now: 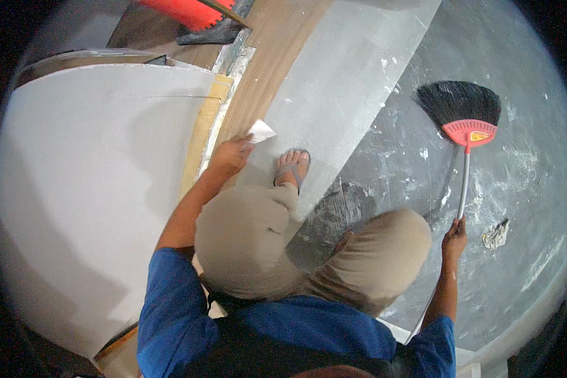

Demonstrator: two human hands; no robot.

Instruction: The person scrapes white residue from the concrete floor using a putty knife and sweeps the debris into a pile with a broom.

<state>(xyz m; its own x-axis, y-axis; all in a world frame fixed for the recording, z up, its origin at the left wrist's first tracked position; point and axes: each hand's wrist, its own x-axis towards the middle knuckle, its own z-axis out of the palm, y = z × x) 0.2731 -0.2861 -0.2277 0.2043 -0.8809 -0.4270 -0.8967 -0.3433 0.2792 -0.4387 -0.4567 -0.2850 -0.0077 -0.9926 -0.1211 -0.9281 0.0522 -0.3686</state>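
My left hand (230, 155) grips a small white flat piece (262, 131), perhaps folded paper or a scraper blade; which one I cannot tell. It is held over the edge between the wood-look floor strip (260, 85) and the grey sheet (321, 85). Out to the right, my right hand (454, 239) is closed around the grey handle (464, 184) of a broom. The broom's black bristles (463, 101) and red head (470, 131) point away from me, over the dark floor.
A white wall panel (99, 156) with a yellowish edge strip (203, 127) stands close on my left. Dark flooring (406, 175) bears white smears. A crumpled pale rag or scrap (496, 235) lies to the right. A red object (189, 12) is at the top left. My sandalled foot (293, 166) rests on the grey sheet.
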